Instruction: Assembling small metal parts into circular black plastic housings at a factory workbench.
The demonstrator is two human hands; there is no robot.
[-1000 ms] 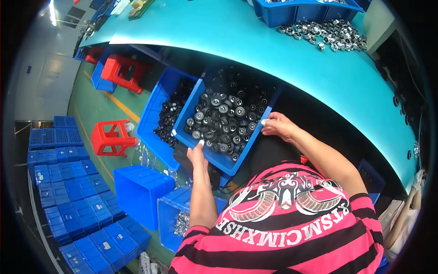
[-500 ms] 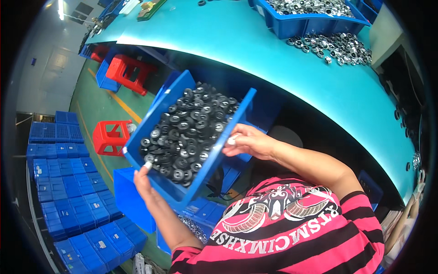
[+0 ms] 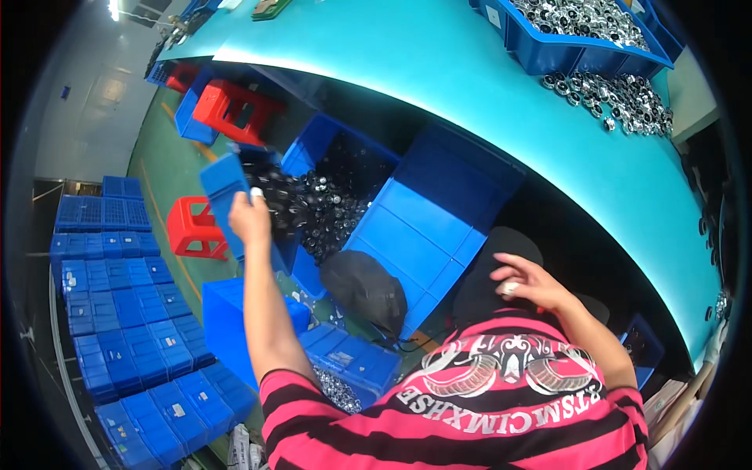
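My left hand [image 3: 251, 218], a white cover on a fingertip, grips the edge of a blue plastic bin [image 3: 222, 182] tipped steeply on its side. Small round black parts [image 3: 283, 202], blurred by motion, slide out of it. More black parts [image 3: 337, 219] lie heaped below in a larger blue bin [image 3: 323, 129] under the table edge. Away to the right, in front of my chest, my right hand [image 3: 534, 283] is empty with its fingers loosely apart. A white cover is on one of its fingers too.
A blue bin wall or panel [image 3: 439, 211] leans beside the heap, with a black bag-like thing [image 3: 364, 288] before it. On the turquoise table [image 3: 392, 55] stands a bin of shiny parts [image 3: 583, 23], with loose ones beside it. Red stools [image 3: 192, 227] and stacked blue crates [image 3: 129, 313] are left.
The blue bin has gone from level between both hands to steeply tipped at the left, its black parts spilling out. My right hand has let go and drawn back to the right.
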